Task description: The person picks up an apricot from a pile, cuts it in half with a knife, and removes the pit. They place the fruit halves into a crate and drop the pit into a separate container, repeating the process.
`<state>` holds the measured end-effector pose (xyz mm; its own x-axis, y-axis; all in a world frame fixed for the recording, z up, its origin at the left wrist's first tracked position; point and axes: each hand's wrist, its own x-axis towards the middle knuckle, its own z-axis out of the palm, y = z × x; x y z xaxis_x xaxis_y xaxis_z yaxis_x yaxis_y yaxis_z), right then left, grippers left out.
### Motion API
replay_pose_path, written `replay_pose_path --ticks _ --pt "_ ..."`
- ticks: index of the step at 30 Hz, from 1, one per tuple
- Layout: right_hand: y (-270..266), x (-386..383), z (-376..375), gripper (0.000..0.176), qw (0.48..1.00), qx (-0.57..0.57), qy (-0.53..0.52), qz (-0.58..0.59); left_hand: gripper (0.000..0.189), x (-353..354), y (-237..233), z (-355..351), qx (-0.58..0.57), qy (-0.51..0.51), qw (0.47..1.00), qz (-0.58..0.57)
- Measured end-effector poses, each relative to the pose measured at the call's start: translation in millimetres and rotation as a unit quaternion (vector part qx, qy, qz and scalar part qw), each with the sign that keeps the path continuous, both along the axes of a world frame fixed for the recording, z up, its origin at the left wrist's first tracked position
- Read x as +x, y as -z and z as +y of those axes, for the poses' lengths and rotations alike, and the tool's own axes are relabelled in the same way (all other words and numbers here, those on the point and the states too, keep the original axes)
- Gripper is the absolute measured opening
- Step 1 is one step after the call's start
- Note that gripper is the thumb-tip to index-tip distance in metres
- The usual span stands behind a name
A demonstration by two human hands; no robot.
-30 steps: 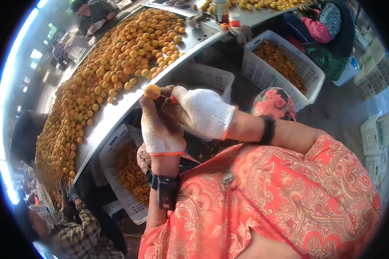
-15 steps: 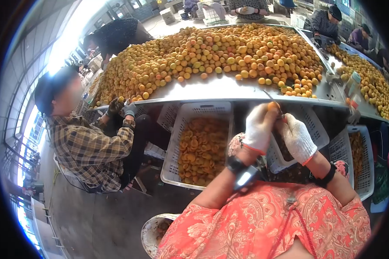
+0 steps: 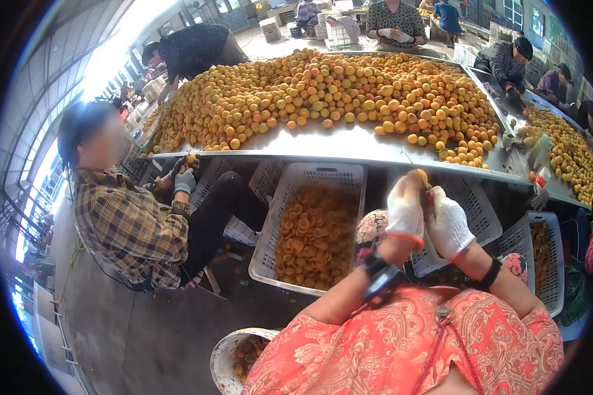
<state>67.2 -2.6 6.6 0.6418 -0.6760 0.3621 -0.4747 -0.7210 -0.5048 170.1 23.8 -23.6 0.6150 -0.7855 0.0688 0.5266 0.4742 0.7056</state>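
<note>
At the far left a co-worker in a plaid shirt [image 3: 128, 230] is sitting at the steel table [image 3: 336, 141], pinching a small fruit in a grey glove. Moving right, a white crate [image 3: 319, 174] under the table edge is holding halved apricots. Next comes the person's left hand [image 3: 405, 212], white-gloved. Its fingers are wrapping snugly around one apricot [image 3: 420, 176] and holding it up just below the table rim, over the crates. The right hand [image 3: 449, 224], also gloved, is pressing against the left from the side, its fingers curling tight as if around a small tool. I cannot tell whether a blade is there, since the gloves are hiding it. By the look of it, the fruit is being split. Doing that well is likely calling for left fingertips clear of the seam, the fruit turning against the tool, and both hands working over a crate to catch the halves. Farther right, a second crate [image 3: 557, 263] is standing.
</note>
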Motion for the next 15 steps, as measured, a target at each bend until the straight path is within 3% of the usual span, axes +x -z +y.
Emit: replay_pose_path --ticks 1,3,5,7,9,11,13,15 --pt "3.0 -0.2 1.3 0.018 1.000 -0.002 -0.002 0.001 0.027 -3.0 -0.8 -0.1 0.004 0.007 0.996 0.084" --pt "4.1 -1.1 0.2 0.019 1.000 0.004 0.000 -0.005 0.028 -5.5 -5.1 -0.2 0.003 0.000 0.996 0.089" --pt "0.2 -5.0 2.1 0.017 1.000 0.011 0.005 -0.015 0.029 -5.6 -13.1 5.8 0.028 0.013 0.998 0.063" --pt "-6.8 -12.7 -0.1 0.016 0.989 0.092 -0.063 -0.096 0.029 -2.6 -16.8 9.2 0.037 0.017 0.998 0.047" --pt "-26.8 -23.8 9.2 0.012 0.980 0.155 -0.051 -0.112 0.030 4.3 -17.5 10.9 0.075 0.017 0.997 0.019" --pt "-28.3 -34.5 2.5 0.008 0.938 0.233 -0.065 -0.248 0.030 4.2 -14.3 10.1 0.097 0.024 0.995 -0.030" --pt "-46.3 -42.9 4.1 0.012 0.946 0.164 -0.036 -0.278 0.029 -13.2 -15.2 13.5 0.066 0.085 0.992 -0.063" --pt "-56.2 -48.5 2.2 0.020 0.976 0.023 0.012 -0.218 0.029 -31.9 -21.9 19.8 0.034 0.144 0.984 -0.098"
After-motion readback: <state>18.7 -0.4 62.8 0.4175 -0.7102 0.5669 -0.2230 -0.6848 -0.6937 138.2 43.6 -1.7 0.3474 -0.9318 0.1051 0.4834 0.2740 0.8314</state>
